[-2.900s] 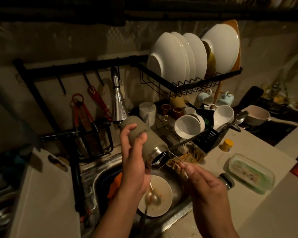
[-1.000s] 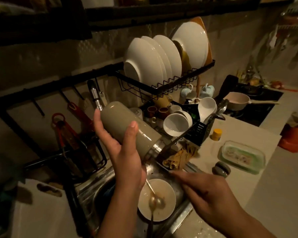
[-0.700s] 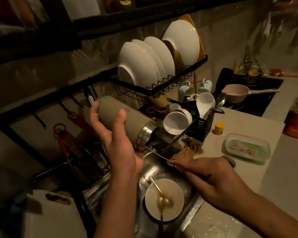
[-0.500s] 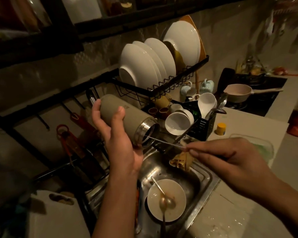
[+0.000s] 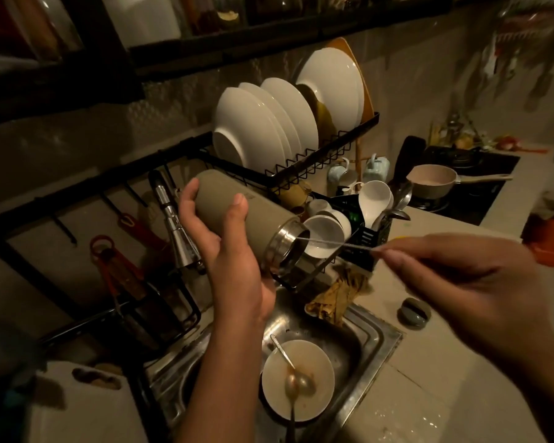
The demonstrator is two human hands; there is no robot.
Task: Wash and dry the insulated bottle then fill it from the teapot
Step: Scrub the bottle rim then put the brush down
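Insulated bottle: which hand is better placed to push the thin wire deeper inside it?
Right. The right hand pinches the thin wire, which enters the insulated bottle at its mouth; the left hand grips its body.

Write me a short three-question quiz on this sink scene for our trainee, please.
1. True or false: the left hand grips the insulated bottle tilted, with its mouth toward the right hand.
2. What does the right hand pinch? A a sponge; B a thin rod reaching the bottle's mouth; C a fork.
3. Fill in: the spoon lies in a ___ in the sink.
Key: 1 true; 2 B; 3 bowl.
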